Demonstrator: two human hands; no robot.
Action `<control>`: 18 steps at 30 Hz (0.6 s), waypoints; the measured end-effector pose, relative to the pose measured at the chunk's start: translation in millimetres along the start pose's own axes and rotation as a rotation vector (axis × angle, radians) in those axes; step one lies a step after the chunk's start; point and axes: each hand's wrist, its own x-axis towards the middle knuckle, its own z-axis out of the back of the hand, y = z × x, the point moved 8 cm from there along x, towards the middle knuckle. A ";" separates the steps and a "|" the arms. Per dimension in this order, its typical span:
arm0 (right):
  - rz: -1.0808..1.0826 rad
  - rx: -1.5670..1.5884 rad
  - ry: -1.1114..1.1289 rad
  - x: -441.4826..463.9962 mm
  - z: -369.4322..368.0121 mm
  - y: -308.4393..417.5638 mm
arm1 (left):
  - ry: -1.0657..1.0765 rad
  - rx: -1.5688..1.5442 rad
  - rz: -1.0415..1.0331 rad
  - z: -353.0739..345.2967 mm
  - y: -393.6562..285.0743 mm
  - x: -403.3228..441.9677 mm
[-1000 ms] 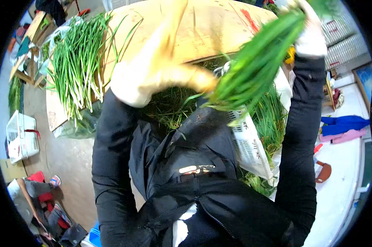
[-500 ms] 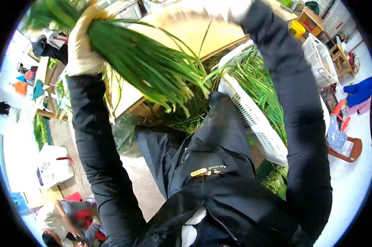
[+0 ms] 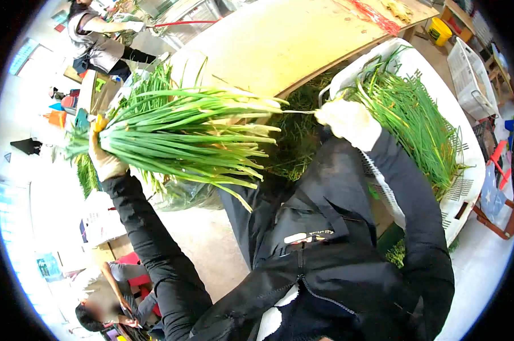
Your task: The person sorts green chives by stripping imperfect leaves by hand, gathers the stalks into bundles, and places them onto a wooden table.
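Observation:
Gloved, my left hand is wrapped round the leafy end of a big bunch of green stalks, whose pale ends point right. My right hand, in a pale glove, is closed at the near left edge of a white crate. A thin stalk or strand runs from its fingertips toward the bunch. Long green leaves fill much of the crate. Behind the held bunch, more green stalks show near the table's left side.
A wooden table spans the top, with red strings on it. Loose greens lie below its edge. One person stands at upper left; another sits at lower left. A white basket and yellow bucket are at right.
The view has shifted. The bunch went from my right hand to my left hand and now lies nearly level. My right hand came down from above the table to the crate's edge.

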 end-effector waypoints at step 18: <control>-0.557 1.315 0.091 81.4 -123.8 31.4 | -0.071 0.126 -0.163 -63.3 -23.8 -60.6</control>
